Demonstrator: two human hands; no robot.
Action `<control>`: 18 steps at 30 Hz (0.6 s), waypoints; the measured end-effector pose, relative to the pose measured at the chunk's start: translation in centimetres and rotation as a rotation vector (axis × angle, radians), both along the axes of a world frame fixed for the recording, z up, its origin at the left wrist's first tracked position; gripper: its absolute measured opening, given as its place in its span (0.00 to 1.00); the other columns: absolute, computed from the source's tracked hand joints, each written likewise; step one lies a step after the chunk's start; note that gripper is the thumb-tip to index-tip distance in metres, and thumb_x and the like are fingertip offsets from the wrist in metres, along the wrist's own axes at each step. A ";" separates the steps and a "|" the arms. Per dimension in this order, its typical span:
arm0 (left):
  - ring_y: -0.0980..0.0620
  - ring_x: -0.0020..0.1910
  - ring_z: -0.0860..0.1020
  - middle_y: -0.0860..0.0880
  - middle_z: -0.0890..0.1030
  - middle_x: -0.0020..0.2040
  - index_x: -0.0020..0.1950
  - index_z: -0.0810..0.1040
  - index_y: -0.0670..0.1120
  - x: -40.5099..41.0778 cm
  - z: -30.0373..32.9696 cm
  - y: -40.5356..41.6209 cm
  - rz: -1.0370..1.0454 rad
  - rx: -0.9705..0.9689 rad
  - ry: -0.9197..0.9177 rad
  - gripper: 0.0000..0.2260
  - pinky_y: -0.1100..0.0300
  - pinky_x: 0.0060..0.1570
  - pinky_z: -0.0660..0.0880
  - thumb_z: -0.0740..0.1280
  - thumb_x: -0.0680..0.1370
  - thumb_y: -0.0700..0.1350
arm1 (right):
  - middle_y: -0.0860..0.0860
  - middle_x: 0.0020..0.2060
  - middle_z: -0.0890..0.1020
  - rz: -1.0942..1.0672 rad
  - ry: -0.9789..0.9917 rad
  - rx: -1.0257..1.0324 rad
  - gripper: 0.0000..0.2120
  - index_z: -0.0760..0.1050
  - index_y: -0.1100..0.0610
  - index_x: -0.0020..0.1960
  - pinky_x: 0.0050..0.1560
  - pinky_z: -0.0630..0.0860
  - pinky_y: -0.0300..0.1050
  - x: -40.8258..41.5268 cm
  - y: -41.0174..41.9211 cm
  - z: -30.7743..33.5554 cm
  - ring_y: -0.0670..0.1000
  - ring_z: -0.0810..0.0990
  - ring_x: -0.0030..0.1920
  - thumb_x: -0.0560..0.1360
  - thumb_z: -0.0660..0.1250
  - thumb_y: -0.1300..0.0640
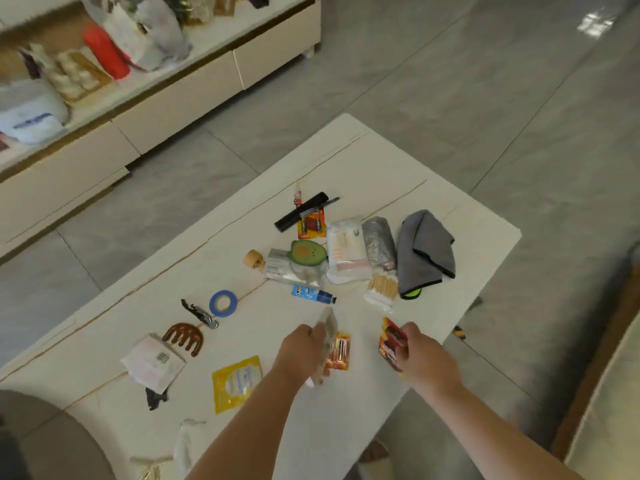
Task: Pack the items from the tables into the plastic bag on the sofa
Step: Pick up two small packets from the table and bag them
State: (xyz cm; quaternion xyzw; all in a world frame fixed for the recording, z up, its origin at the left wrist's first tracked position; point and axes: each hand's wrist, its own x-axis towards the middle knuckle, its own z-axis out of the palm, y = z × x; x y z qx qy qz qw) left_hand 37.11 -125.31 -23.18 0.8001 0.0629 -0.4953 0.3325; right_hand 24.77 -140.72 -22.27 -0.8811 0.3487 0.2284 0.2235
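Note:
My left hand [304,351] grips a thin pale packet [328,325] above the white table [346,161]. A red-orange battery pack [341,351] lies on the table just right of that hand. My right hand [424,358] holds a red and yellow pack [391,344] near the table's right edge. Further back lie a grey cloth [424,251], a silver roll [379,242], a white pad pack [346,252], cotton swabs [381,289], a blue tube [313,294], an avocado-shaped item [308,252] and a black comb [301,211]. No plastic bag is in view.
On the left of the table lie blue tape [223,303], a corkscrew [200,314], a brown hair claw [183,337], a white packet [152,363] and a yellow sachet [237,382]. A cluttered low cabinet [173,98] stands across the grey floor. A sofa edge [609,393] shows at right.

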 end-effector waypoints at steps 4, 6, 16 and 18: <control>0.41 0.38 0.80 0.41 0.78 0.46 0.58 0.72 0.42 -3.6 3.2 -5.5 0.205 -0.182 0.254 0.14 0.50 0.37 0.81 0.59 0.81 0.52 | 0.53 0.51 0.81 -0.203 -0.019 -0.041 0.11 0.68 0.54 0.59 0.41 0.71 0.44 -4.9 -3.9 2.2 0.54 0.80 0.52 0.81 0.55 0.51; 0.41 0.41 0.80 0.41 0.78 0.47 0.54 0.72 0.45 -5.6 4.8 -8.6 0.166 -0.207 0.292 0.11 0.54 0.32 0.79 0.61 0.80 0.53 | 0.52 0.52 0.82 -0.305 -0.053 -0.054 0.11 0.69 0.53 0.60 0.45 0.74 0.45 -7.4 -6.1 3.3 0.54 0.81 0.51 0.80 0.55 0.51; 0.43 0.39 0.80 0.39 0.79 0.52 0.54 0.75 0.44 -15.2 8.2 -25.0 -0.135 -0.256 0.262 0.12 0.57 0.30 0.80 0.61 0.80 0.52 | 0.56 0.54 0.81 -0.721 -0.173 -0.079 0.13 0.70 0.55 0.62 0.51 0.77 0.48 -19.3 -19.4 6.9 0.58 0.80 0.53 0.80 0.55 0.54; 0.43 0.37 0.79 0.39 0.79 0.48 0.50 0.75 0.44 -17.4 8.2 -28.2 -0.211 -0.250 0.242 0.10 0.53 0.35 0.79 0.62 0.80 0.50 | 0.58 0.54 0.81 -0.818 -0.207 -0.069 0.13 0.71 0.58 0.61 0.53 0.76 0.49 -21.8 -22.1 7.4 0.59 0.79 0.55 0.80 0.56 0.56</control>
